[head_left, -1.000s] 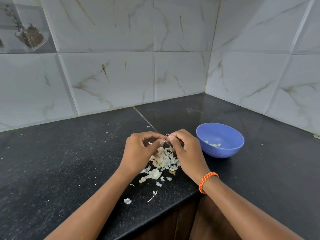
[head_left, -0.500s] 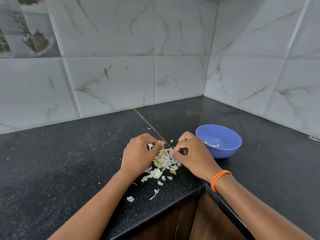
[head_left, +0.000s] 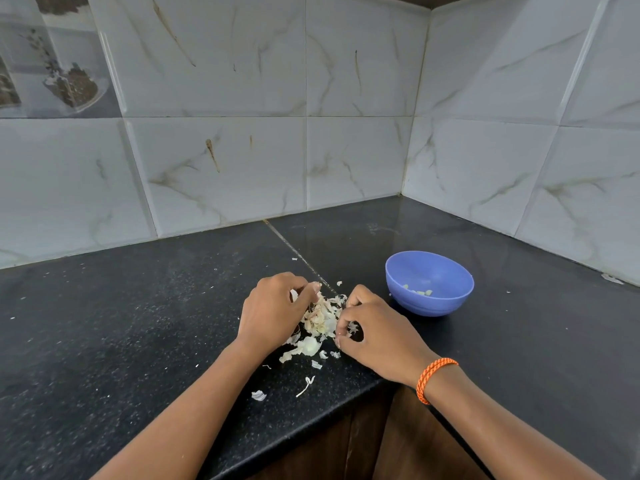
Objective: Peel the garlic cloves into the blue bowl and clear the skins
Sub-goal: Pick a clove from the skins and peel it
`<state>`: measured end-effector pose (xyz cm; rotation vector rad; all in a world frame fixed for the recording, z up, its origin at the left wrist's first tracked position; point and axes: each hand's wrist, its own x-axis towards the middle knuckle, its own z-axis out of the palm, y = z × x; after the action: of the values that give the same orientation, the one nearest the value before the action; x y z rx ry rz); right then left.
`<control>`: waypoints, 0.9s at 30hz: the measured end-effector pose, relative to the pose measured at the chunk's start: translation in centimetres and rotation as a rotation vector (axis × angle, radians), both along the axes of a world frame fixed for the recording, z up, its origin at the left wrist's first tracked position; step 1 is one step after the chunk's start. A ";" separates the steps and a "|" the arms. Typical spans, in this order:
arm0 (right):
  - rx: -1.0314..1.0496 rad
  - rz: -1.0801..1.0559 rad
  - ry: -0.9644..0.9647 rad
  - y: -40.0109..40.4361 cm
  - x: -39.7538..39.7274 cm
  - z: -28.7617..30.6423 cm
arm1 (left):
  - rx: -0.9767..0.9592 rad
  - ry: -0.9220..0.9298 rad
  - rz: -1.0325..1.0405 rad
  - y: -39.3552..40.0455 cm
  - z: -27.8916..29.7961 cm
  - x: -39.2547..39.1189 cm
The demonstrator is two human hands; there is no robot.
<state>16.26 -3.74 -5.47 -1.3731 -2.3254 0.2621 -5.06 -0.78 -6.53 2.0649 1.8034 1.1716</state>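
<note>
Papery garlic skins (head_left: 320, 322) lie heaped on the black desk (head_left: 138, 323) between both hands — feather-light, brittle, likely best scooped from the edges. Left hand (head_left: 273, 311) and right hand (head_left: 377, 336) curl their fingers into the heap; blue bowl (head_left: 429, 271) sits just beside.

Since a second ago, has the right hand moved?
Yes. The right hand has parted from the left hand, dropping nearer the counter edge beside the skin pile.

Single head view, close, facing forward-down at countertop (head_left: 138, 323) corner.
</note>
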 end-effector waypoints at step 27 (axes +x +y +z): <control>0.091 0.001 0.507 2.3 0.4 2.9 | 0.010 -0.417 -0.322 -0.9 1.4 0.4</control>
<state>16.65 -1.40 -2.62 -1.1051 -1.8925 0.4412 -4.67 -1.64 -5.16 1.8475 1.2285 1.3830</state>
